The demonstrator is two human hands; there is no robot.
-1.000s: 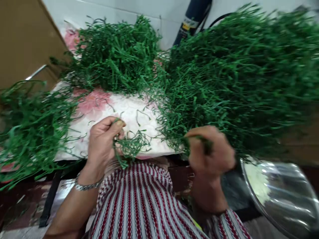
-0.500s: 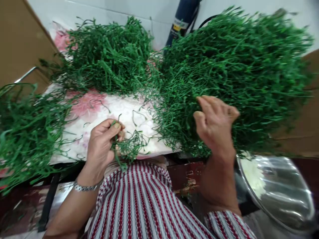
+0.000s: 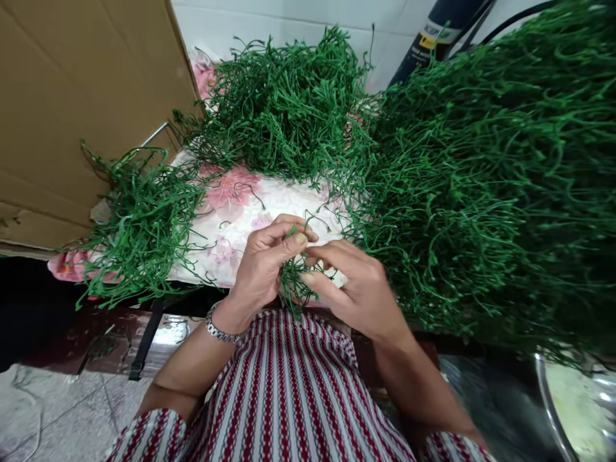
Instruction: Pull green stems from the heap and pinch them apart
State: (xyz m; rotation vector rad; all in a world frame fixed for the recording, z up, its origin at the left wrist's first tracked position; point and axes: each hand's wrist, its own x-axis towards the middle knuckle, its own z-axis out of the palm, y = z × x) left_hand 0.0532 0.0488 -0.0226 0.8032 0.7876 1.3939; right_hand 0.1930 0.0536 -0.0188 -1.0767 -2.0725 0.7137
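Observation:
Slim, dark green stems with small forked tips make up a bunch (image 3: 294, 282) pinched in my left hand (image 3: 269, 260), between thumb and forefinger. My right hand (image 3: 356, 282) meets it from the right, thumb and forefinger closed at the same bunch; their exact grip is partly hidden. Under both hands lies a white cloth with pink flowers (image 3: 231, 189). Loose stems (image 3: 142, 237) lie in a heap to the left. A denser pile (image 3: 289, 102) sits behind, and a very large one (image 3: 471, 192) fills the right side.
A cardboard box (image 3: 91, 109) stands at the left. A dark blue cylinder (image 3: 428, 42) leans by the white tiled wall (image 3: 298, 16) at the back. At the lower right, a metal bowl (image 3: 548, 398) holds something pale.
My right hand has come from the large pile at the right over to my left hand and the stems there. The view has shifted left.

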